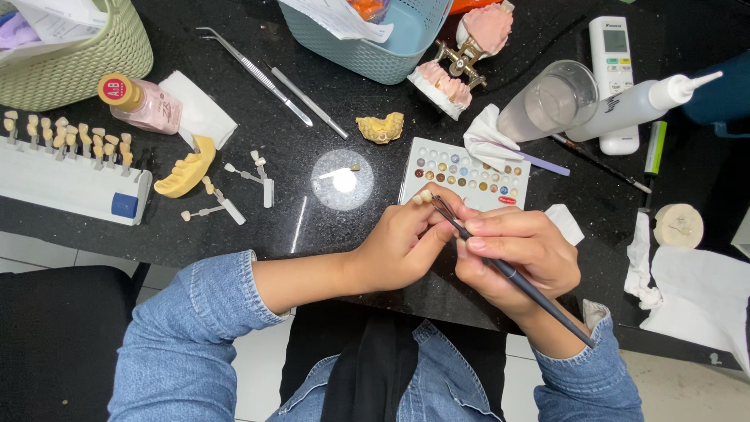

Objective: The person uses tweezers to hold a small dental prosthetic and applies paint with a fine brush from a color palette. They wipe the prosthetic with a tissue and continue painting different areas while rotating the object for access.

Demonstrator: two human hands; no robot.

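1. Black stone made up the table top point(312, 47), and the person's two hands met just past its near edge.
2. The left hand point(398, 246) was closed around a small cream tooth piece point(423, 197), pinching it at the fingertips. It was held up high, likely so the person could see it well.
3. The right hand point(512, 250) was closed on a thin dark brush point(516, 281), held like a pencil. The brush tip touched the tooth piece or sat just beside it; which one could not be told.
4. A white tray of colour pots point(469, 168) lay just behind the hands, close enough for the brush to dip.
5. A round glass slab point(342, 180) sat left of the tray, with a small stick lying on it.
6. A yellow tooth mould point(380, 126) lay farther back, near a pink and white jaw model point(457, 66).
7. A row of sample teeth on a white holder point(70, 168) stood well off to the left, maybe for matching colours.
8. A clear cup point(551, 100) and a squeeze bottle point(644, 105) lay to the right, out of the way.
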